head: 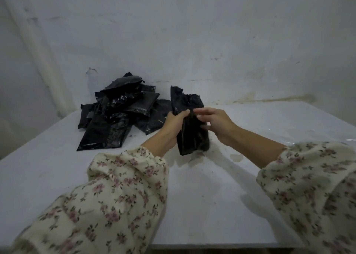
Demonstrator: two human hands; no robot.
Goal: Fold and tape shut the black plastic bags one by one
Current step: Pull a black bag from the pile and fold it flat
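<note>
One black bag (192, 136) stands upright near the middle of the desk (212, 196), its bottom edge on the surface and its top leaning slightly toward 11 o'clock. Its mouth is open and ragged. Something dark and crumpled shows in the opening, but I cannot tell whether it is contents or only the torn plastic.

Two grips hold this bag. The left grip (174, 121) comes in from 9 o'clock and is curled round the bag's left edge about halfway up, with the thumb on the front. The right grip (213, 118) comes in from 3 o'clock and pinches the front of the bag between bent fingers and thumb.

At 10 o'clock from the held bag lies one pile of black bags (115, 116), close to it but not clearly touching. At least seven can be counted. They overlap so much that the exact number cannot be told. They lie flat and look filled, and the nearest one reaches toward 7 o'clock.

All the plastic is too dark and glossy for any print to be read.

A few dark crumbs (134, 136) lie on the desk near the pile. Two floral sleeves (119, 186) cover the forearms. A grey, marked wall (192, 31) stands behind the desk at 12 o'clock.
</note>
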